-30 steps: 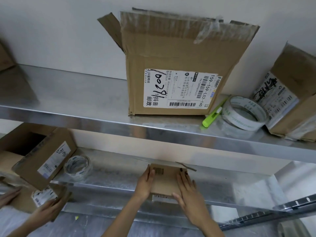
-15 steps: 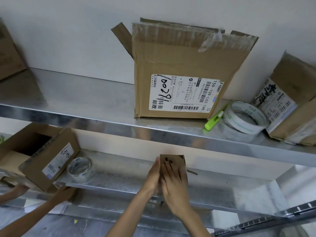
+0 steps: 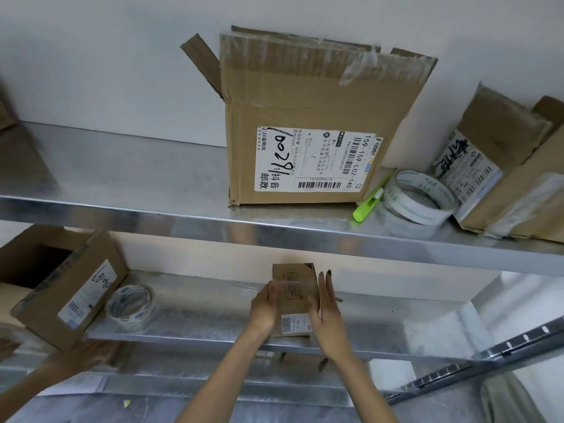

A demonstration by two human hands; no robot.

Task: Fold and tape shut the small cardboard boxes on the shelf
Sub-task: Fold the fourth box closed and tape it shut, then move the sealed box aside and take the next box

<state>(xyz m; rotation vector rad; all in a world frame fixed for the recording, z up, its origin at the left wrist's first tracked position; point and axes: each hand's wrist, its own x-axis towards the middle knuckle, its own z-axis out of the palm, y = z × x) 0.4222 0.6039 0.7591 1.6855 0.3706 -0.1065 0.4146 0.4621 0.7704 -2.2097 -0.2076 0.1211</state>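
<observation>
A small brown cardboard box [image 3: 293, 293] stands upright on the lower metal shelf [image 3: 198, 326], with a white label near its lower edge. My left hand [image 3: 263, 308] grips its left side, the thumb lying over the front face. My right hand [image 3: 328, 312] presses flat against its right side, fingers straight and pointing up. A roll of clear tape [image 3: 131, 303] lies on the same shelf to the left, apart from both hands.
On the upper shelf [image 3: 122, 213] stand a big open labelled box [image 3: 305, 117], a green cutter [image 3: 367, 206], a second tape roll [image 3: 418, 199] and another box [image 3: 503, 166]. At lower left another person's hand [image 3: 71, 358] holds an open box [image 3: 65, 288].
The small box has turned so its wide front face shows. My right hand has slid off the front to the right side, and my hands now sit apart on either side.
</observation>
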